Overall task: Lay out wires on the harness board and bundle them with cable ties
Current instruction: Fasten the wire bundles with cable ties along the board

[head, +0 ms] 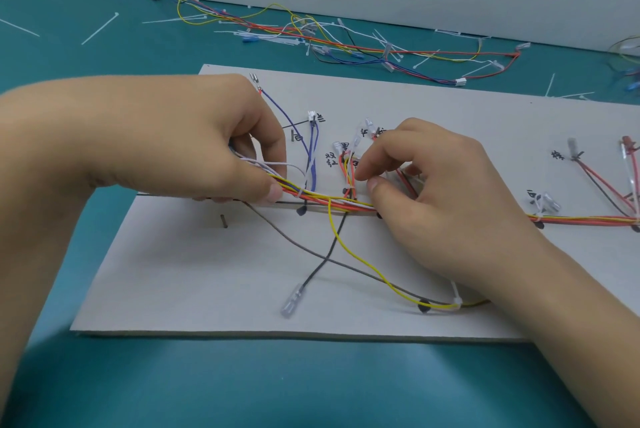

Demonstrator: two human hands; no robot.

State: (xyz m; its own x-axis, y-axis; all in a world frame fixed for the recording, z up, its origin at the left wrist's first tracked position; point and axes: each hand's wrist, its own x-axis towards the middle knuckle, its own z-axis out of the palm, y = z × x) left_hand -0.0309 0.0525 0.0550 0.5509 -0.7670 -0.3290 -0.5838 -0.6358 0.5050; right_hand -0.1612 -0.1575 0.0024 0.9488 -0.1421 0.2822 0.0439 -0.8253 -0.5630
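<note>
Several ties (536,218) already cinch the wires on the board (207,271): two on the trunk (322,200), one at the board's middle and one toward its right edge, one on the red branch (348,171) just behind the board's middle, and one joining the yellow wire (360,261) to a grey wire (277,230) near the board's front edge. By my reckoning the layout is mostly done and the bundling about half done

Left of the board's middle the trunk fans out loose. There the left hand (194,147) pinches its strands together between thumb and fingers. The right hand (433,192) is curled over the trunk at the board's middle, thumb and forefinger drawn close beside the red branch. Whether they nip a tie tail or a wire I cannot tell

What seems left: a tie on the stretch at the left hand, the blue wires (313,150) at the board's rear left gathered in, and the dark wire (313,271), which lies untied across the board's front half with its clear terminal free. The front tie's tail stands untrimmed

Behind the board, on the table (311,393), lie a spare harness (346,43) and loose ties (100,29)
</note>
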